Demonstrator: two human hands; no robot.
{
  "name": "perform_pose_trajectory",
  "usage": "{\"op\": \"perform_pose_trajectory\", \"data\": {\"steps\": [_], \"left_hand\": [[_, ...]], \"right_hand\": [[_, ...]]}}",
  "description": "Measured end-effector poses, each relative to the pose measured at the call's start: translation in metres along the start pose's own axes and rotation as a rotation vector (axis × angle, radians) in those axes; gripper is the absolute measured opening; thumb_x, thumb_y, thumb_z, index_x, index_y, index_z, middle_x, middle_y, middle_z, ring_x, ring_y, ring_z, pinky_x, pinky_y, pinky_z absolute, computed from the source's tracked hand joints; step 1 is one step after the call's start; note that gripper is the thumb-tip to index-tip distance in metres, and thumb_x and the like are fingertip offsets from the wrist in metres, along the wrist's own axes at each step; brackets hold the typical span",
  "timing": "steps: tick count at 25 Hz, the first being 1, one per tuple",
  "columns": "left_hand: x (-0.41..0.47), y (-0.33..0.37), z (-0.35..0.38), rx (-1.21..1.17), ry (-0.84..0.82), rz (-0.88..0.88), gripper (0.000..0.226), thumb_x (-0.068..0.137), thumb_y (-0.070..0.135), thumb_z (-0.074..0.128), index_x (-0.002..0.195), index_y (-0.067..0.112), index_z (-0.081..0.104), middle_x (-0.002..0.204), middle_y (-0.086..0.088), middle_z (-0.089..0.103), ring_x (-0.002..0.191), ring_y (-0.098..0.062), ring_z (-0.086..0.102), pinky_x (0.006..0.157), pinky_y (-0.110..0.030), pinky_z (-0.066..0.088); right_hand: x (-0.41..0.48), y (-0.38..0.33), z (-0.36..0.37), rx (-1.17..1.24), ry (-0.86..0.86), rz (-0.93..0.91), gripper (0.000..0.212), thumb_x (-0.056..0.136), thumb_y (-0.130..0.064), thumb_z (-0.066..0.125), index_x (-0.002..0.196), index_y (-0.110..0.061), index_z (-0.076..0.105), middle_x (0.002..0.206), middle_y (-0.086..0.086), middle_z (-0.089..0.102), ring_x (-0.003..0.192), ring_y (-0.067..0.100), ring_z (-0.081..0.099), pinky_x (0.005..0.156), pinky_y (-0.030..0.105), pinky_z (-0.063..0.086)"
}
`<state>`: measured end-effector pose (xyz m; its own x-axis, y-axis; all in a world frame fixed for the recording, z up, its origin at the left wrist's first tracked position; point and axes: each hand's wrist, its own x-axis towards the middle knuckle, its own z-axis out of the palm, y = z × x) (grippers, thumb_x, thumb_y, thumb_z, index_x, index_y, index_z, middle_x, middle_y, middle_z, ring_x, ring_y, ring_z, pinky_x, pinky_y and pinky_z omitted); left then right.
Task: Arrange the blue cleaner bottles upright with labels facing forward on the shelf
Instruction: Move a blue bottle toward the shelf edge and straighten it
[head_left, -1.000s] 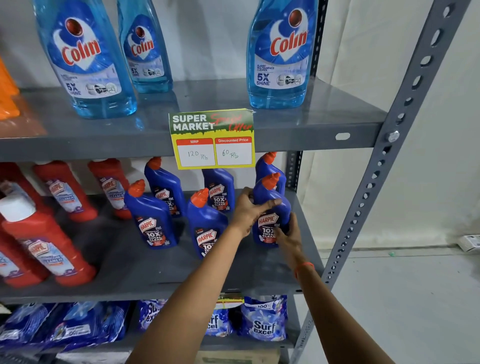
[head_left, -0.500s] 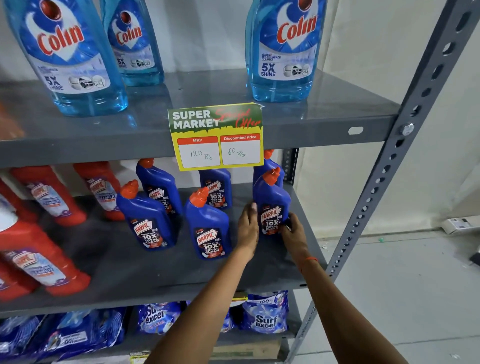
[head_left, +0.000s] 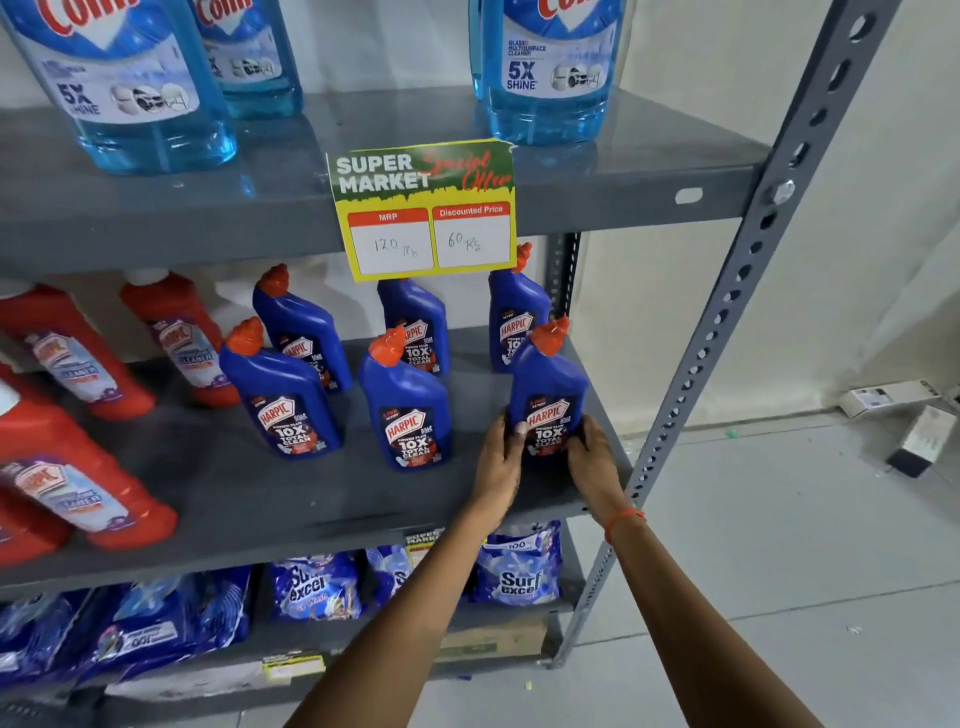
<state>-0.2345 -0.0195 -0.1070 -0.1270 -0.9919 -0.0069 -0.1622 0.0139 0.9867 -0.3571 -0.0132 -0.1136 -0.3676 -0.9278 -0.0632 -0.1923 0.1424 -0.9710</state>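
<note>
Several blue Harpic cleaner bottles with orange caps stand upright on the grey middle shelf (head_left: 249, 499), labels toward me. The front right bottle (head_left: 548, 384) stands near the shelf's right end. My left hand (head_left: 500, 462) presses its lower left side and my right hand (head_left: 592, 460) its lower right side, both at the base. Left of it stand a front middle bottle (head_left: 408, 410) and a front left bottle (head_left: 283, 400). Behind are three more: back left (head_left: 304, 332), back middle (head_left: 418, 322) partly hidden by the price card, back right (head_left: 514, 317).
Red cleaner bottles (head_left: 67, 467) fill the shelf's left part. A yellow price card (head_left: 423, 208) hangs from the upper shelf, which carries light blue Colin bottles (head_left: 545, 78). Detergent pouches (head_left: 519, 566) lie on the lower shelf. A perforated grey upright (head_left: 727, 312) stands right; small boxes (head_left: 919, 436) lie on the floor.
My left hand slid from the top of the front right bottle down to its base. The bottle moved forward and right, away from the back right one. The view moved closer.
</note>
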Motion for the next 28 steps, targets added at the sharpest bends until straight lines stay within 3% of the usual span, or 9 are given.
{"op": "perform_pose_trajectory", "data": {"steps": [4,10,14,17,19,21,23,26,28], "left_hand": [[-0.026,0.005,0.004,0.007,0.01,-0.013,0.043,0.097,0.029,0.04,0.137,0.013,0.037,0.139,-0.01,0.048,0.125,-0.021,0.046,0.094,-0.025,0.037],[-0.038,0.016,0.003,0.032,0.014,-0.035,0.041,0.097,0.03,0.041,0.134,0.012,0.042,0.135,-0.011,0.054,0.123,-0.024,0.05,0.091,-0.026,0.038],[-0.038,0.017,0.001,0.061,0.007,-0.04,0.042,0.096,0.03,0.043,0.135,0.013,0.042,0.136,-0.012,0.053,0.123,-0.025,0.05,0.093,-0.026,0.038],[-0.041,0.017,-0.003,0.11,-0.007,-0.062,0.049,0.095,0.031,0.045,0.14,0.015,0.035,0.141,-0.011,0.048,0.129,-0.026,0.046,0.098,-0.03,0.039],[-0.05,0.023,-0.01,0.178,0.078,0.054,0.049,0.095,0.028,0.047,0.139,0.011,0.036,0.142,-0.01,0.048,0.128,-0.024,0.048,0.095,-0.022,0.038],[-0.061,0.034,-0.025,0.199,0.265,0.24,0.04,0.094,0.021,0.051,0.131,0.006,0.046,0.132,-0.012,0.058,0.119,-0.021,0.056,0.09,-0.016,0.04],[-0.068,0.042,-0.05,0.187,0.403,0.383,0.033,0.092,0.019,0.053,0.122,0.005,0.053,0.12,-0.013,0.064,0.11,-0.016,0.057,0.089,-0.019,0.043],[-0.065,0.035,-0.098,0.251,0.578,0.44,0.034,0.09,0.02,0.054,0.122,0.008,0.05,0.118,-0.012,0.06,0.109,-0.019,0.05,0.093,-0.027,0.041],[-0.05,0.016,-0.132,0.299,0.619,0.355,0.05,0.085,0.015,0.061,0.13,0.007,0.042,0.128,-0.015,0.053,0.118,-0.028,0.047,0.102,-0.038,0.038]], "right_hand": [[-0.029,0.002,-0.007,0.052,0.013,0.033,0.036,0.086,0.004,0.032,0.118,-0.006,0.047,0.101,0.009,0.059,0.085,0.02,0.055,0.071,0.03,0.046],[-0.041,-0.009,-0.01,0.098,-0.001,0.066,0.036,0.086,0.003,0.034,0.119,-0.005,0.045,0.107,0.011,0.058,0.098,0.025,0.055,0.085,0.037,0.047],[-0.043,-0.015,-0.012,0.105,-0.002,0.089,0.036,0.086,0.003,0.034,0.12,-0.004,0.045,0.109,0.013,0.058,0.099,0.025,0.054,0.083,0.036,0.046],[-0.052,-0.022,0.0,0.121,0.107,0.124,0.037,0.086,0.002,0.035,0.122,-0.001,0.043,0.11,0.014,0.057,0.099,0.026,0.055,0.077,0.035,0.048],[-0.061,-0.031,0.016,0.181,0.32,0.187,0.038,0.085,-0.002,0.038,0.122,0.003,0.043,0.118,0.019,0.052,0.107,0.034,0.054,0.084,0.044,0.051],[-0.073,-0.038,0.042,0.226,0.482,0.279,0.036,0.087,-0.006,0.04,0.121,0.004,0.047,0.124,0.023,0.046,0.11,0.039,0.05,0.095,0.049,0.048],[-0.089,-0.05,0.075,0.398,0.455,0.345,0.027,0.09,-0.009,0.041,0.113,0.002,0.051,0.116,0.021,0.051,0.097,0.033,0.052,0.089,0.047,0.049],[-0.101,-0.069,0.122,0.611,0.284,0.342,0.014,0.092,-0.011,0.045,0.097,-0.001,0.054,0.081,0.009,0.055,0.071,0.018,0.051,0.063,0.032,0.047],[-0.098,-0.076,0.146,0.489,0.245,0.251,0.015,0.087,-0.004,0.047,0.099,-0.006,0.055,0.096,0.013,0.059,0.085,0.026,0.057,0.073,0.034,0.048]]}}
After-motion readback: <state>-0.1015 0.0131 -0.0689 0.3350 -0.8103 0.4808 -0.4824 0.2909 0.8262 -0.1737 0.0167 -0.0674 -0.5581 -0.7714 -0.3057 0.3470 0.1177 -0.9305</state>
